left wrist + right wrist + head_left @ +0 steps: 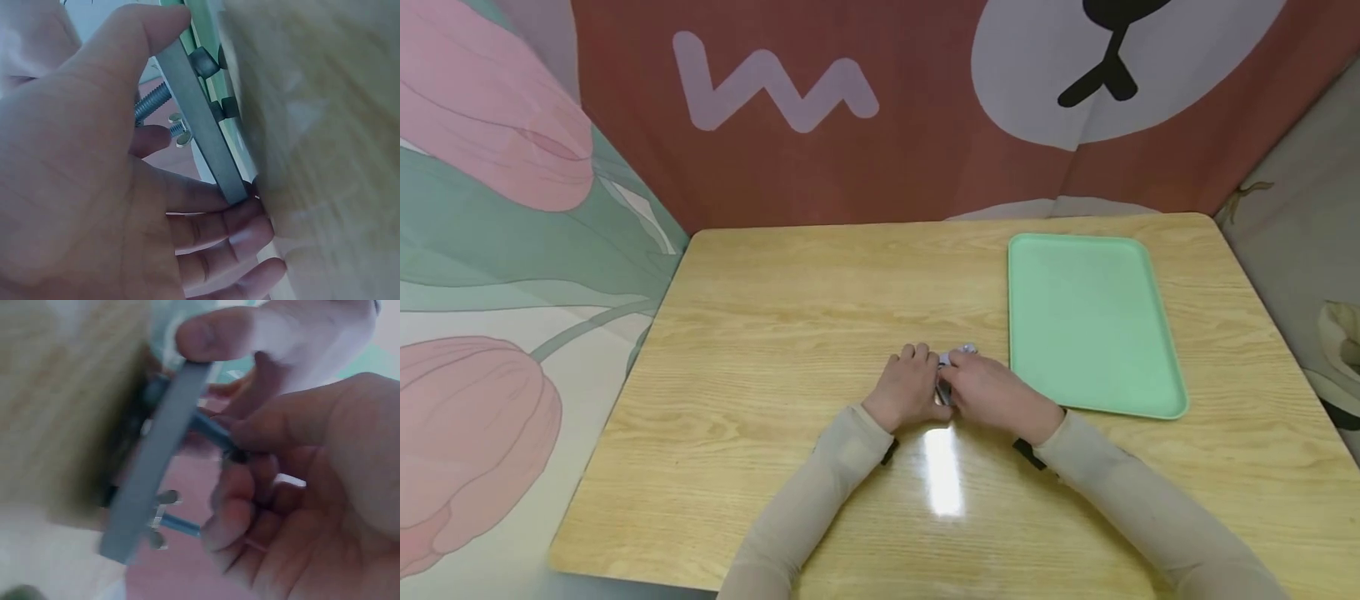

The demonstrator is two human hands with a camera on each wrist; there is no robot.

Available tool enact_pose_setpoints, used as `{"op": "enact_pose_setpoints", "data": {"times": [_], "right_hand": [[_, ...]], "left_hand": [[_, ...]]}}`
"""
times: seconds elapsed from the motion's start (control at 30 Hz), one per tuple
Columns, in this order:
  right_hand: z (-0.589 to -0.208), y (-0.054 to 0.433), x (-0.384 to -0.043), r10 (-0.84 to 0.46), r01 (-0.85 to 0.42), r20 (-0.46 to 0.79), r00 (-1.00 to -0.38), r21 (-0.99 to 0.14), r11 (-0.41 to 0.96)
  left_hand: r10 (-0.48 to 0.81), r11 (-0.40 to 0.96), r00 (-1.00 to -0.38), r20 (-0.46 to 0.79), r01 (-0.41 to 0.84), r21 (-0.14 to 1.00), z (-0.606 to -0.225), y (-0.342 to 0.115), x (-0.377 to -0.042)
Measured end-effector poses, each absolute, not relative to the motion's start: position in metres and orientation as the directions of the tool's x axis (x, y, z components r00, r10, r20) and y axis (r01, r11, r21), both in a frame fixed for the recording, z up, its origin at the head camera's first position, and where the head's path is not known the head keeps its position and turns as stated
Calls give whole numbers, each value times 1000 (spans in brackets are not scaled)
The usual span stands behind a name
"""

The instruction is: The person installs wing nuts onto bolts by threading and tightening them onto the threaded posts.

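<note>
My left hand (910,383) grips a flat grey metal bar (203,125) by its two ends, thumb on one end and fingers at the other. Threaded bolts pass through the bar; their dark heads (203,62) face the tabletop in the left wrist view. A brass-coloured wing nut (167,497) sits on the thinner bolt. With thumb and fingers, my right hand (992,387) pinches the free end of the thicker bolt (212,429). Whether a nut is between those fingertips is hidden. In the head view the hands cover most of the bar.
A light green tray (1090,325) lies on the wooden table (760,333), just right of the hands. Printed cloth (775,167) hangs behind the table's far edge and along both sides.
</note>
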State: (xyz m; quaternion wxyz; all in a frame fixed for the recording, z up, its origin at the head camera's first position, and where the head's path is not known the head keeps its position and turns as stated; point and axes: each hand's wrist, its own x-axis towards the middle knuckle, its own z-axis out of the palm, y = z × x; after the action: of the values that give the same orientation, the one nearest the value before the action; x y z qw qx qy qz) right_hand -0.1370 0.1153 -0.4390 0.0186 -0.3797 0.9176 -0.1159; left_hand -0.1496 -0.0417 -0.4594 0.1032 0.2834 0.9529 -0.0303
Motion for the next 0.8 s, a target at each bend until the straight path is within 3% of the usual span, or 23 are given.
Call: {"op": "enact_pose_setpoints", "data": {"times": [0.4, 0.8], "right_hand": [[-430, 114, -129, -677, -686, 109, -728, -102, 720], [-430, 112, -121, -651, -646, 66, -756, -237, 726]], "left_hand": [[514, 849, -826, -230, 529, -3, -456, -41, -147], [511, 854, -833, -210, 521, 12, -459, -41, -144]]}}
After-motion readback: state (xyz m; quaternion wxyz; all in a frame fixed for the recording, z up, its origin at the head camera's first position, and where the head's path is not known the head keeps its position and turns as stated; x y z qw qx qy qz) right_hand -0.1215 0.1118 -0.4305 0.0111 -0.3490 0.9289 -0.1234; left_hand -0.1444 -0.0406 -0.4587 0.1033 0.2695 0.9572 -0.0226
